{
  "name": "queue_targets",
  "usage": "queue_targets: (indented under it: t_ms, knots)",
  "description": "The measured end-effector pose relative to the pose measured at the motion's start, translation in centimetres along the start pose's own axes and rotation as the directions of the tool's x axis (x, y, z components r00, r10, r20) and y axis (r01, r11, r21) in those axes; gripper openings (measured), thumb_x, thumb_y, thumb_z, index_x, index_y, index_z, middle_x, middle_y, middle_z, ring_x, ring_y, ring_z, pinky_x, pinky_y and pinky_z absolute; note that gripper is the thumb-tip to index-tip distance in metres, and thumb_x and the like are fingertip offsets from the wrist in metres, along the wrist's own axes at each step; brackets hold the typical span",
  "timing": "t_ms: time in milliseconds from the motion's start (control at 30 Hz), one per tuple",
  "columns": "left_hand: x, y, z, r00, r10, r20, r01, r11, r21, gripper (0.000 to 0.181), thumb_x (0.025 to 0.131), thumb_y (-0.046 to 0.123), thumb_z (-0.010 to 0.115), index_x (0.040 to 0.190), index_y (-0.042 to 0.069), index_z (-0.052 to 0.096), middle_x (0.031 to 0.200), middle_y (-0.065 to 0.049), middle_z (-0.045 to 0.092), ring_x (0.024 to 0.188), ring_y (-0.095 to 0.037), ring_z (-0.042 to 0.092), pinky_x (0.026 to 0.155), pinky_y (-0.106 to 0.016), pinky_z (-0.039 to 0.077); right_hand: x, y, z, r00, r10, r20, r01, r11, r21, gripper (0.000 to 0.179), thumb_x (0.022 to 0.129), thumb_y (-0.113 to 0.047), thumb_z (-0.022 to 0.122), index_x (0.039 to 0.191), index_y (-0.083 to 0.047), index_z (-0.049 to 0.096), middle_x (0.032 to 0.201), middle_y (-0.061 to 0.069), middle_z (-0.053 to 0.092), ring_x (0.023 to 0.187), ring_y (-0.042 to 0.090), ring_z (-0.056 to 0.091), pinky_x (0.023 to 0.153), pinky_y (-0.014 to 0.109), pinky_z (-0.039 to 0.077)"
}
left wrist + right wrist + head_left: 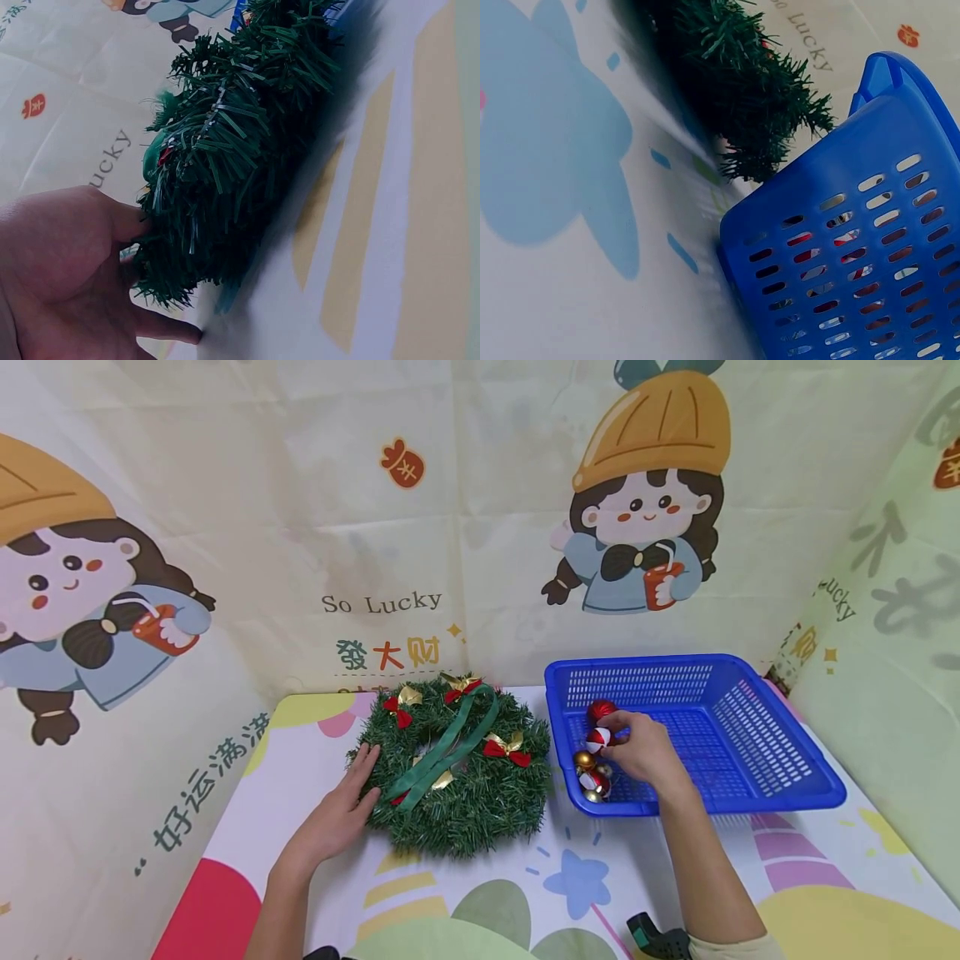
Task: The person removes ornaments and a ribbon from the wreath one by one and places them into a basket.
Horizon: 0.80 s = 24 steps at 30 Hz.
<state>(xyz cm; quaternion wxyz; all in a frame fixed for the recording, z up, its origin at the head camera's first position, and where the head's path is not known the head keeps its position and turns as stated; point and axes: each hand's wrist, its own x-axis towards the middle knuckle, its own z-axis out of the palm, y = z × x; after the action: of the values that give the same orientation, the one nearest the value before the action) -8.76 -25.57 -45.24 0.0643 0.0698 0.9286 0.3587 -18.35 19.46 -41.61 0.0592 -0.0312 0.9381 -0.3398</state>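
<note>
A green wreath (480,818) of artificial pine lies on the table, with red and gold bows (510,752) and a dark green ribbon (442,768) across it. At its left edge rests my left hand (337,818), fingers extended; the left wrist view shows this hand (67,270) against the wreath's needles (225,142). My right hand (648,750) reaches into a blue basket (765,802) and pinches a red-and-white bauble (597,740). Around it are a red bauble (601,710) and a gold bauble (584,761). In the right wrist view, the basket wall (810,195) hides most of that hand.
A patterned cloth (480,527) hangs behind the table and along both sides. The basket stands right of the wreath, close to its edge. On the right wrist sits a dark strapped device (660,939). The printed tabletop (562,893) stretches in front of both.
</note>
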Motion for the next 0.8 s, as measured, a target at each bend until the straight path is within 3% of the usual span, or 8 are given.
queue_targets:
  t_ms: [300, 633, 800]
  knots:
    - [-0.04, 0.04, 0.01, 1.000, 0.000, 0.001, 0.000, 1.000, -0.002, 0.065, 0.113, 0.020, 0.044, 0.169, 0.014, 0.011, 0.176, -0.017, 0.000, 0.158, -0.048, 0.010, 0.123, -0.069, 0.020, -0.04, 0.01, -0.01, 0.999, 0.021, 0.025, -0.022, 1.000, 0.018, 0.041, 0.091, -0.005, 0.075, 0.131, 0.001, 0.067, 0.127, 0.029, 0.066, 0.107, 0.041, 0.068, 0.081, 0.044, 0.061]
    - [-0.08, 0.10, 0.03, 1.000, 0.002, 0.000, -0.002, 1.000, -0.004, 0.065, 0.113, 0.021, 0.044, 0.169, 0.013, 0.011, 0.176, -0.017, 0.000, 0.159, -0.048, 0.010, 0.123, -0.069, 0.020, -0.04, 0.11, 0.05, 0.999, 0.004, 0.034, -0.004, 1.000, -0.010, 0.043, 0.092, -0.007, 0.076, 0.133, 0.000, 0.066, 0.131, 0.029, 0.066, 0.110, 0.042, 0.070, 0.092, 0.056, 0.057]
    - [-0.09, 0.16, -0.01, 1.000, 0.002, 0.000, -0.002, 1.000, -0.003, 0.066, 0.113, 0.021, 0.044, 0.169, 0.013, 0.011, 0.176, -0.017, 0.000, 0.159, -0.048, 0.010, 0.123, -0.069, 0.020, 0.02, 0.17, 0.12, 1.000, 0.000, 0.030, 0.000, 1.000, -0.007, 0.043, 0.091, -0.008, 0.076, 0.133, 0.000, 0.066, 0.131, 0.027, 0.068, 0.111, 0.042, 0.071, 0.092, 0.055, 0.058]
